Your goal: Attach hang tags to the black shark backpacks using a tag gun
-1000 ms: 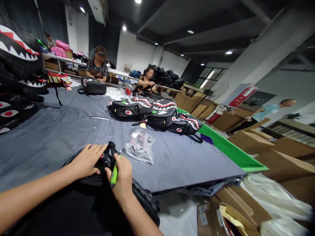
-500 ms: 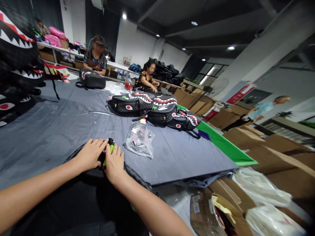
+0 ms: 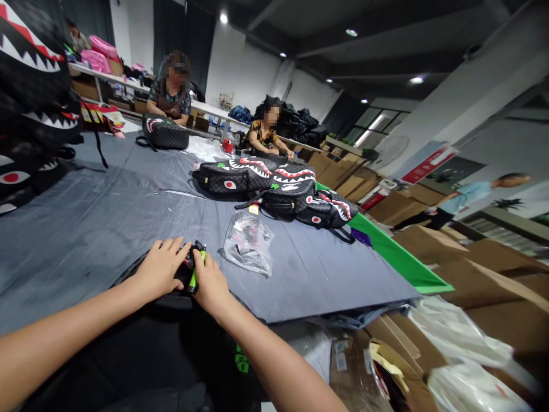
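Note:
A black backpack (image 3: 171,332) lies in front of me at the near table edge, its inner side dark and green print showing under my right forearm. My left hand (image 3: 160,268) grips its upper rim, fingers laid over the top and thumb on the near side. Beside it, my right hand (image 3: 211,281) is closed on a slim green-and-black tool (image 3: 197,272), held upright against the bag; its exact kind is not clear. Between the hands shows dark material with a bit of red. A clear plastic bag (image 3: 249,245) of small parts lies just beyond.
Shark-mouth backpacks (image 3: 274,189) lie across the grey-covered table (image 3: 128,200), and more are stacked (image 3: 34,103) at the left. Two people sit working at the far side; another person walks at right. Cardboard boxes (image 3: 484,286) and a green sheet (image 3: 394,263) border the right edge.
My right hand has shifted slightly right, and more of the green tool shows. Green print on the backpack has come into view. The camera view has turned a little.

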A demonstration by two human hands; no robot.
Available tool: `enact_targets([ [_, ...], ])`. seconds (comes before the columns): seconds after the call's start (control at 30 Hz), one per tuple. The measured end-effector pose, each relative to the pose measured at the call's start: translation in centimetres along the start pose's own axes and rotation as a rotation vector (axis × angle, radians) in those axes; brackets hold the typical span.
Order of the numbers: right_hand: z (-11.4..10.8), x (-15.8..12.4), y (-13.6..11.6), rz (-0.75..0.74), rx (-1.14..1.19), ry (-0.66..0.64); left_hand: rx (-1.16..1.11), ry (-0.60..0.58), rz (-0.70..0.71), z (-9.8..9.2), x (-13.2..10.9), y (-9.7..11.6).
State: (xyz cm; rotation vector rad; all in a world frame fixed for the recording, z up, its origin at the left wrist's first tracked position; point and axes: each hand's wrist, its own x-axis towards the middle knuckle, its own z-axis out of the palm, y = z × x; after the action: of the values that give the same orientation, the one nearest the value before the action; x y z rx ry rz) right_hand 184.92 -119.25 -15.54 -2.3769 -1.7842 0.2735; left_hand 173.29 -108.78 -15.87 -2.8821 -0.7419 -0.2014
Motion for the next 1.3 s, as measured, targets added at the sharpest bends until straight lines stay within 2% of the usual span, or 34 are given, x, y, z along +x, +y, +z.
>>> enact_targets([
  [0.9, 0.45, 0.02, -0.24, 0.039, -0.025, 0.043, -0.017, 0.026, 0.015, 0.45, 0.06, -0.07],
  [1.3, 0.94, 0.03, 0.04, 0.028, -0.026, 0.058, 0.003, 0.003, 0.010, 0.43, 0.14, -0.05],
])
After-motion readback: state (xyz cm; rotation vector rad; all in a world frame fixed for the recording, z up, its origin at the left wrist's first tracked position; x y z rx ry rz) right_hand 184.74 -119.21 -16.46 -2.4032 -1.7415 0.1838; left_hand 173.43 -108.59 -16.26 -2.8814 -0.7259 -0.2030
